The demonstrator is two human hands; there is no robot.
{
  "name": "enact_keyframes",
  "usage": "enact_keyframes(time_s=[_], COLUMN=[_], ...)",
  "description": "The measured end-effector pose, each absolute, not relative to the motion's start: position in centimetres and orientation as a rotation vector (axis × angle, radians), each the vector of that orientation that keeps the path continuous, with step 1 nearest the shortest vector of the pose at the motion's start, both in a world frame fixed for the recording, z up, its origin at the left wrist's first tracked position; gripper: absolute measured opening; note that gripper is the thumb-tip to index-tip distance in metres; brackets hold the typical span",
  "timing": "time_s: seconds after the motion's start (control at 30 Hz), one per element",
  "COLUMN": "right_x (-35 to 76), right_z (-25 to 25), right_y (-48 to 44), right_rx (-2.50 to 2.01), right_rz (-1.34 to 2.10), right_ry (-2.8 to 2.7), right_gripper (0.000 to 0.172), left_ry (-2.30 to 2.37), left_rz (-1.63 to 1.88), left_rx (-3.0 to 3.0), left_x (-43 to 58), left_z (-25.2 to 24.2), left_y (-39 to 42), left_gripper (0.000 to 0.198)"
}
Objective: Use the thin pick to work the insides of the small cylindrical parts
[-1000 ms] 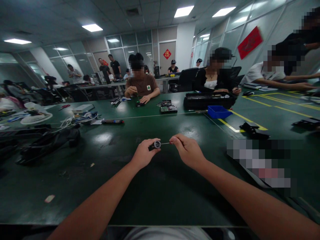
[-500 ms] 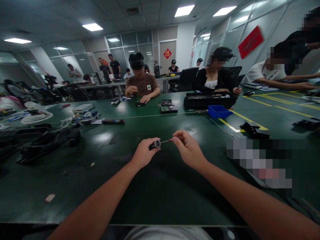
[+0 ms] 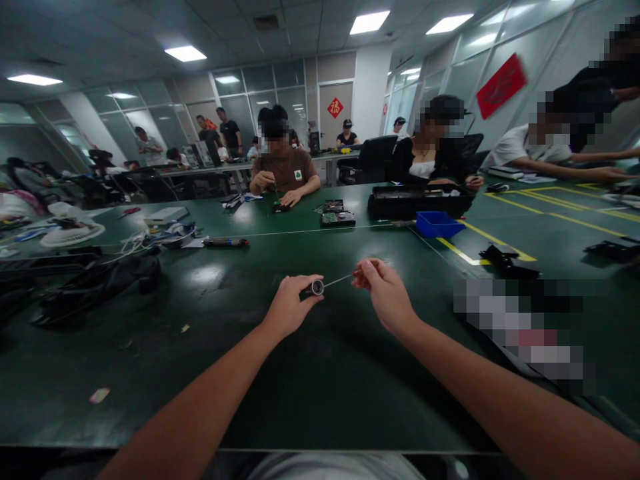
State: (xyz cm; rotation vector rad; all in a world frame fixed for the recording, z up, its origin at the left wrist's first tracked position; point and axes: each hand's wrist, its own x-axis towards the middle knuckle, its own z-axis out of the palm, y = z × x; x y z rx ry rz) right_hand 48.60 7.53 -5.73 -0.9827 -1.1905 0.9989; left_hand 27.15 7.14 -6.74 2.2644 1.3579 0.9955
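Between the thumb and fingers of my left hand is a small dark cylindrical part. Its round, silver-rimmed end faces me, and the inside is too small to make out. My right hand pinches a thin screwdriver, whose handle is mostly hidden by the fingertips. The slim metal shaft slants down to the left, and its end meets or passes behind the rim of the part; I cannot tell which. Both hands are above the green tabletop.
A blue bin stands beside a long black case. Hard drives lie ahead, near a person working opposite. To the left are a dark tool, cables and a black housing. A blurred-out item is at right.
My right hand has moved slightly right and turned, and more of the screwdriver shaft shows. The cylindrical part has turned a little in my left hand, which has barely moved.
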Motion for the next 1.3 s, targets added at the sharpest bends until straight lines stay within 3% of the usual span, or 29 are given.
enact_keyframes(time_s=[0.43, 1.3], right_x=[48.2, 48.1], right_z=[-5.2, -5.0], right_y=[5.9, 5.7], right_rx=[-1.033, -1.014], right_rz=[0.678, 0.688], right_ry=[-1.564, -1.528], right_gripper=[0.022, 0.021], left_ry=[1.382, 1.389], left_rz=[1.004, 1.021], left_rx=[2.291, 2.228], left_x=[27.2, 27.1], left_z=[-6.3, -6.8], left_y=[7.1, 7.4], left_gripper=[0.039, 0.04])
